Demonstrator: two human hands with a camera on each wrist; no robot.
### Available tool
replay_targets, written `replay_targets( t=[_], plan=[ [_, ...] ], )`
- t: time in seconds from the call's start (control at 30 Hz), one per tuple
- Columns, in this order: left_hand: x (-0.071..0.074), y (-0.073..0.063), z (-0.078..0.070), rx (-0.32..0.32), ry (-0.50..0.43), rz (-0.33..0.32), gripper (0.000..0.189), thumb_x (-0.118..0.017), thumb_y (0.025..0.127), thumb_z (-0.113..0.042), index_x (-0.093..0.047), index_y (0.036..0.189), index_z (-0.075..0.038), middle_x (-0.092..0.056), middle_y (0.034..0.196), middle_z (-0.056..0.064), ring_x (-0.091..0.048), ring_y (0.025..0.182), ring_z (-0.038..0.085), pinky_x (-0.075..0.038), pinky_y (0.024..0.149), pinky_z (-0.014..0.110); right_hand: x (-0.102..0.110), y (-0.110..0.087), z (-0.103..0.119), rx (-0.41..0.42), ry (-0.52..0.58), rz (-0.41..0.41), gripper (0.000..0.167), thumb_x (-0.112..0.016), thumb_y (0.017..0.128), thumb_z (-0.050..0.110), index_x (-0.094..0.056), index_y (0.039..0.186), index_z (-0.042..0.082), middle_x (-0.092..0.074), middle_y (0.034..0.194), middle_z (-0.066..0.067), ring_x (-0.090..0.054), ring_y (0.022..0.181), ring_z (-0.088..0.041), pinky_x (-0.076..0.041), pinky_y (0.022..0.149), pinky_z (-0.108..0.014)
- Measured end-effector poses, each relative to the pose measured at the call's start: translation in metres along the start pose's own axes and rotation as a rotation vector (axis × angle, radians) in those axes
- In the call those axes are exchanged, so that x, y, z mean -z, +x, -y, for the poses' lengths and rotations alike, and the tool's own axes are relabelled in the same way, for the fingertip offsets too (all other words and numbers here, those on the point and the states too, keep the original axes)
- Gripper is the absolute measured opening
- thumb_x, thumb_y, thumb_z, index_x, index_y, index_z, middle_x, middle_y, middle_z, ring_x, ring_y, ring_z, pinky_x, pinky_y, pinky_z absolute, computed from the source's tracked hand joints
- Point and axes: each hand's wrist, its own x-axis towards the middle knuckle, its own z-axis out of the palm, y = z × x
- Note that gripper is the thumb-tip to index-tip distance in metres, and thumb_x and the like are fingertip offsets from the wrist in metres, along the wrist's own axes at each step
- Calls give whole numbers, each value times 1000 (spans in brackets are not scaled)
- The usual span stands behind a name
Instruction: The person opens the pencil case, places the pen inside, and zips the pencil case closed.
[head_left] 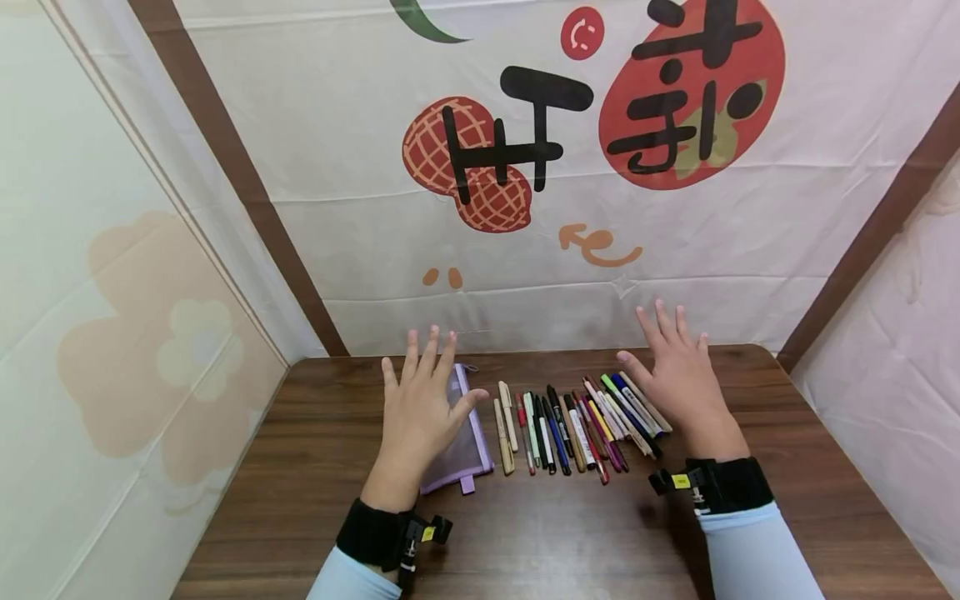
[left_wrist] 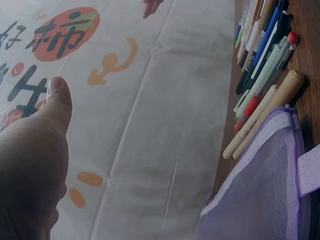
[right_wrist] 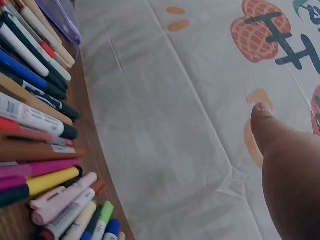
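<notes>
A purple mesh zip pouch (head_left: 459, 450) lies flat on the table, partly hidden beneath my left hand (head_left: 423, 412) in the head view. That hand is spread above it with straight fingers and holds nothing. To the pouch's right, a row of pens and markers (head_left: 558, 433) in many colours lies side by side. My right hand (head_left: 678, 375) hovers past the row's right end, fingers spread, nothing in its grasp. The left wrist view shows the pouch (left_wrist: 260, 185) beside two beige pens (left_wrist: 272, 107). In the right wrist view, a yellow-barrelled marker (right_wrist: 52, 181) lies among the others.
The dark wooden table (head_left: 570, 533) ends at a white printed cloth (head_left: 360, 233) hanging behind it. More cloth hangs on the left side (head_left: 135, 333) and the right side (head_left: 900, 333). Both wrists wear black straps with small cameras.
</notes>
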Motion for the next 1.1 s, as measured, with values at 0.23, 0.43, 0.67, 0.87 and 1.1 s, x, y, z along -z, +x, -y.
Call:
replay_targets(
  t=[0.23,0.43,0.67,0.87,1.1],
  plan=[
    [-3,2,-1,165,-107,74,102,-41,105,-88,-19,183,-26,-3,193,11,1,178,47,-16,129,88,9,0,-25,-78,-12,4,94,-39,115,75,-8,184,19,2,191,-21,3,175,-56,-4,127,-91],
    [-12,4,-1,295,-215,86,93,-59,109,-74,-48,170,-5,-35,179,30,-38,156,56,-56,105,75,10,-2,-41,-134,1,52,98,-37,114,77,-5,184,14,1,189,-27,0,172,-61,-10,128,-90],
    [-30,2,4,390,-268,133,86,-66,108,-66,-54,165,-3,-43,165,36,-46,139,53,-57,94,71,2,-3,-49,-261,-34,178,94,-36,116,73,-20,181,5,-29,180,-36,-30,159,-69,-36,121,-86],
    [-52,2,9,416,-261,133,87,-75,104,-60,-54,159,4,-41,159,42,-43,142,58,-54,100,79,-8,-4,-55,-261,-38,261,80,-51,119,55,-41,170,-5,-47,167,-41,-45,152,-66,-43,119,-81],
    [-70,-1,3,429,-245,126,96,-89,92,-65,-50,148,3,-39,144,36,-41,137,52,-53,97,72,-25,-4,-53,-234,4,330,58,-60,117,43,-64,150,-5,-71,146,-32,-68,132,-54,-55,108,-71]
  ],
)
